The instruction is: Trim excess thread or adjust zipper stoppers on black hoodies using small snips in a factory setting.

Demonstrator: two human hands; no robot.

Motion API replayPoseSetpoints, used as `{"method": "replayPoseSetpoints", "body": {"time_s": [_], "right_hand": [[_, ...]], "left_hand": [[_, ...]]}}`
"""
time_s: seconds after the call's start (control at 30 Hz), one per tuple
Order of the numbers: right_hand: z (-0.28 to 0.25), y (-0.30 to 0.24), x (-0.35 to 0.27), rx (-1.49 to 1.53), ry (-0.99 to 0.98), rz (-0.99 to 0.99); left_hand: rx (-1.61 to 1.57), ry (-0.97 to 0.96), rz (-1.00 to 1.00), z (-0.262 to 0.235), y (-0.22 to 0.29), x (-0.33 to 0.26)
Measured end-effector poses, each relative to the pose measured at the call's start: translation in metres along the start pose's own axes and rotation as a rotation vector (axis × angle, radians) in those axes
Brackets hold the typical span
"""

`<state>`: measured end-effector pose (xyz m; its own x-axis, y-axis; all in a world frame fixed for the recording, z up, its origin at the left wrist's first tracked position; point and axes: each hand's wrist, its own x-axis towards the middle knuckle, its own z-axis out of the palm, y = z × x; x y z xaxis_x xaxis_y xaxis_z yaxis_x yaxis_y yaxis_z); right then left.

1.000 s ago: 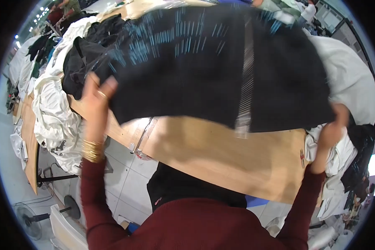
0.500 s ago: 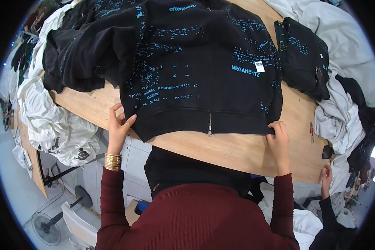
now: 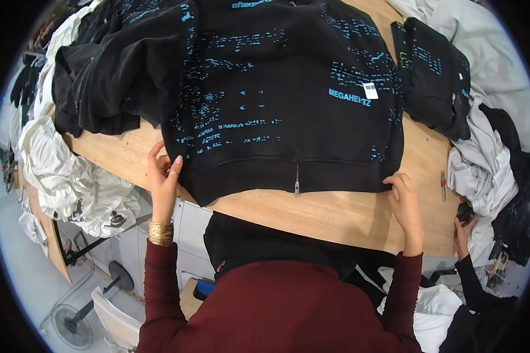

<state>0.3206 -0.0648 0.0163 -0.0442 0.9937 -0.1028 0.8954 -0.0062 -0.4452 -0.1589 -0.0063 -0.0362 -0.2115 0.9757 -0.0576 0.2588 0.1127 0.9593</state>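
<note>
Both hands (image 3: pixel 162 176) (image 3: pixel 405 200) pin black jacket (image 3: pixel 277 100) hem (collar cut off).

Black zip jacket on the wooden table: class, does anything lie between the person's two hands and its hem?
Nothing visible does. The left hand and right hand already touch the hem corners of the black zip jacket, flat on the wooden table.

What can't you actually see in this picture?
- Black jacket: collar end cut off by the head view's top edge.
- Right hand: fingertips tucked at the hem, grip unclear.
- Small tool on the wooden table: too small to identify.
</note>
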Motion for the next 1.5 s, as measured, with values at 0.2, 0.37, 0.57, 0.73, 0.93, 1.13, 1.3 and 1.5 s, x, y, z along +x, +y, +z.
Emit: {"method": "replayPoseSetpoints", "body": {"time_s": [0.2,0.37,0.57,0.73,0.93,1.13,1.3,1.5], "right_hand": [[-0.001,0.000,0.000,-0.011,0.006,0.033],[-0.004,-0.003,0.003,0.051,0.033,0.087],[-0.008,-0.004,0.005,0.041,0.092,0.093],[-0.001,-0.020,0.005,-0.031,0.233,-0.075],[0.039,-0.055,0.015,0.055,0.213,-0.217],[0.039,-0.046,-0.006,0.102,0.263,-0.111],[0.035,-0.027,-0.018,0.127,0.349,-0.038],[0.025,-0.023,0.008,0.148,0.455,0.025]], "left_hand": [[-0.185,0.024,-0.134,0.004,0.008,-0.004],[-0.177,-0.002,-0.175,-0.005,0.002,-0.006],[0.118,0.221,0.150,0.001,0.001,-0.007],[0.457,0.096,0.392,0.031,0.035,0.005],[0.455,-0.161,0.519,0.080,0.061,0.012],[0.653,-0.368,0.552,0.109,0.033,0.010],[0.694,-0.310,0.583,0.114,0.028,0.008],[0.590,-0.304,0.586,0.119,0.036,0.008]]}}
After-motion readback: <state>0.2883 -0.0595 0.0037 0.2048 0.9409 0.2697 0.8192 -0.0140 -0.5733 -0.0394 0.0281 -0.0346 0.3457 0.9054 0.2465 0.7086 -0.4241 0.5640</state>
